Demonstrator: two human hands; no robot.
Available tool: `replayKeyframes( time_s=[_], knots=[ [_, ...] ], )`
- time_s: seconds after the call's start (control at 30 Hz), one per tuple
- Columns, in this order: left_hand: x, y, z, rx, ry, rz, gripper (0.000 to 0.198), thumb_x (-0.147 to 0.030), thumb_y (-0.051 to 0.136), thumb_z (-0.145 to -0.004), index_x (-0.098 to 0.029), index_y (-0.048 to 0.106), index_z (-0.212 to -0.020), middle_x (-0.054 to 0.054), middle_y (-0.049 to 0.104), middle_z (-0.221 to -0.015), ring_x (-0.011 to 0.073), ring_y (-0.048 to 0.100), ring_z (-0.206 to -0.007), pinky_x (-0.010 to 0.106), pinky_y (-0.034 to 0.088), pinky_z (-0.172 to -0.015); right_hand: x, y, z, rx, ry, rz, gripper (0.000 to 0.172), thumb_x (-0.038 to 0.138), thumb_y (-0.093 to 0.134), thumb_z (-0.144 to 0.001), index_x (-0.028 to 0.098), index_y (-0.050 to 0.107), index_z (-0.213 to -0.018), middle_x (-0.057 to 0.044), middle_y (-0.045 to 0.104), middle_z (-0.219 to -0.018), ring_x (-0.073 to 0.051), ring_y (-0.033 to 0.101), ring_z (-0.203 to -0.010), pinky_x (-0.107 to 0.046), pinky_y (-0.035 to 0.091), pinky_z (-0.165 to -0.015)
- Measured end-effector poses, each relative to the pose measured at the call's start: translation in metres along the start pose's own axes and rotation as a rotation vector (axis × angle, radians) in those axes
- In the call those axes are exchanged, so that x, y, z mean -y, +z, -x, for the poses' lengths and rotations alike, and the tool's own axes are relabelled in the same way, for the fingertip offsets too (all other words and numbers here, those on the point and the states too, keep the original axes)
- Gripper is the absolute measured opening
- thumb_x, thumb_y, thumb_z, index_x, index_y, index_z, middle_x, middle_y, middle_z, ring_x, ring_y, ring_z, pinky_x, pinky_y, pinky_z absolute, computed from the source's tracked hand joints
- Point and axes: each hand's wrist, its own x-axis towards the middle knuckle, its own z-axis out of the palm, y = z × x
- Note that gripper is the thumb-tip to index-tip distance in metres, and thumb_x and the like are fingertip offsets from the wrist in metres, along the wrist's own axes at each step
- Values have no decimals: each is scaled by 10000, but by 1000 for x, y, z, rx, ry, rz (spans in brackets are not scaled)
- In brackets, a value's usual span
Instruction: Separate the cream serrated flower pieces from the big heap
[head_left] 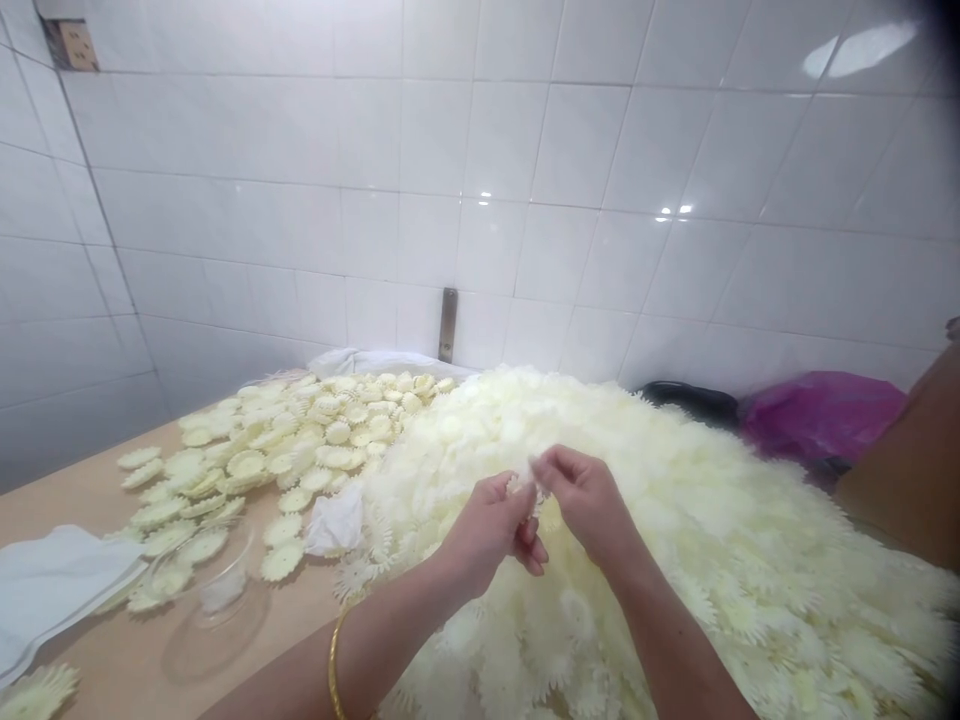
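Observation:
My left hand [495, 525], with a gold bangle [336, 660] on its wrist, is closed around a pale flower-shaped piece [523, 484] that looks like an artificial petal layer. Thumb and forefinger of my right hand [589, 500] pinch at the upper edge of this piece; the fingers hide much of it. Both hands are above a large heap of loose, fringed pale-yellow flower pieces [712, 510]. Left of the heap lie many thicker, pale-green toothed flower discs [247, 463], several of them overlapping.
A clear stemmed dish [225, 560] stands on the tan table [150, 665]. White sheets [56, 585] lie at the left, and crumpled white tissue [335, 522] sits beside the heap. Behind are a magenta bag [821, 412], a black item [690, 400] and a tiled wall [300, 130]. Brown cardboard [911, 460] stands at right.

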Motion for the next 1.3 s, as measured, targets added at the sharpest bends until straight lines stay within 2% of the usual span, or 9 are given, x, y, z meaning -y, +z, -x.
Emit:
replayKeyframes(
  time_s=[0.07, 0.2, 0.37, 0.47, 0.57, 0.7, 0.97, 1.13, 1.3],
  knots=[
    [-1, 1, 0, -27, 2, 33, 308, -441, 567, -707, -178, 406, -722, -67, 405, -471, 103, 500, -413, 226, 428, -412, -2, 6, 0, -107, -1, 33, 347, 400, 483, -781, 183, 390, -527, 45, 403, -486, -93, 398, -483, -223, 348, -499],
    [-2, 1, 0, -83, -15, 86, 257, -386, 552, -729, -185, 392, -713, -68, 408, -472, 100, 496, -417, 224, 431, -414, -11, 11, -3, -218, 38, 90, 351, 426, 433, -801, 194, 364, -546, 47, 418, -463, -102, 433, -442, -227, 356, -472],
    [-6, 1, 6, -105, 27, 53, 247, -374, 519, -755, -181, 393, -667, -66, 369, -440, 101, 485, -416, 207, 406, -396, -29, -22, -12, -512, 136, 165, 378, 494, 387, -806, 198, 390, -571, 40, 429, -442, -130, 476, -444, -240, 365, -466],
    [-9, 0, 7, -143, 9, 51, 198, -354, 499, -767, -168, 445, -727, -48, 410, -474, 102, 496, -443, 221, 428, -427, -27, -39, -13, -423, 124, 301, 451, 536, 331, -818, 194, 397, -531, 20, 444, -431, -134, 455, -444, -250, 348, -474],
    [-10, -2, 5, -145, -26, 57, 194, -343, 492, -769, -151, 479, -801, -30, 450, -506, 107, 512, -464, 236, 447, -455, -18, -40, -11, -280, 83, 453, 477, 536, 305, -828, 189, 406, -518, 1, 475, -477, -142, 461, -487, -260, 340, -506],
    [-6, -3, 2, -138, -28, 52, 222, -352, 546, -735, -158, 439, -720, -45, 427, -473, 101, 491, -428, 219, 424, -411, -8, -37, -6, -292, 29, 589, 363, 462, 368, -822, 192, 460, -598, -9, 517, -582, -161, 485, -587, -276, 348, -570],
    [6, -7, -5, -136, -30, 40, 353, -501, 569, -688, -185, 410, -682, -84, 339, -358, 104, 436, -333, 188, 336, -308, 9, -33, 3, -47, -9, 298, 277, 406, 432, -798, 178, 568, -718, -20, 560, -666, -164, 527, -658, -268, 378, -573],
    [4, -8, -4, -160, -16, 1, 421, -581, 535, -676, -179, 421, -623, -72, 326, -319, 99, 424, -308, 174, 292, -301, 16, -21, 7, 190, -28, 131, 219, 385, 530, -747, 171, 577, -759, -17, 561, -667, -148, 517, -647, -271, 414, -605],
    [1, -8, -3, -128, 4, 13, 460, -623, 500, -671, -166, 463, -626, -64, 343, -348, 92, 418, -318, 182, 295, -317, 18, -9, 12, 204, -46, 224, 141, 301, 599, -692, 181, 573, -763, -12, 551, -711, -150, 509, -685, -277, 419, -631]
  ],
)
